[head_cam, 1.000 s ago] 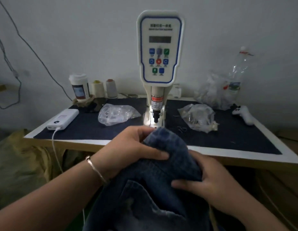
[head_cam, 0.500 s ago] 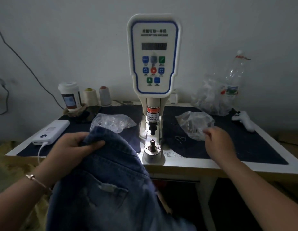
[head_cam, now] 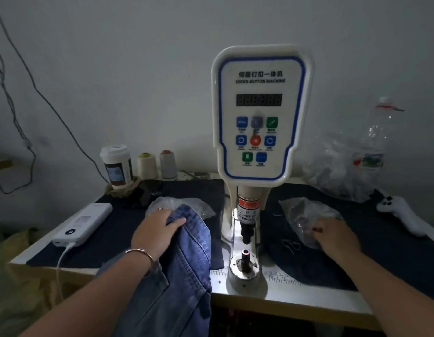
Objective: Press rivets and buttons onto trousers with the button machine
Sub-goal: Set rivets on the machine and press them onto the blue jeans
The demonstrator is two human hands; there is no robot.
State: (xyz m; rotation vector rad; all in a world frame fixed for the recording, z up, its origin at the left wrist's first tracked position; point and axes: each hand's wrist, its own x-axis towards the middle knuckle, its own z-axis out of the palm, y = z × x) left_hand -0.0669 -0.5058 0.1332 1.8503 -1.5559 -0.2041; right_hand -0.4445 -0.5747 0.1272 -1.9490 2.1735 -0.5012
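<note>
The left hand point(head_cam: 160, 231) grips the trousers point(head_cam: 182, 268) draped over the table's point(head_cam: 296, 295) front edge, just left of the button machine's lower die point(head_cam: 245, 252), while the right hand point(head_cam: 332, 235), fingers curled, picks inside the plastic bag point(head_cam: 306, 215) further right.

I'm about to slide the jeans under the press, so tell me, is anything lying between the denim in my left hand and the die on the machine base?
Nothing visible does. The left hand grips the jeans just left of the lower die, with only bare, lit table between. The right hand is off at the plastic bag.
</note>
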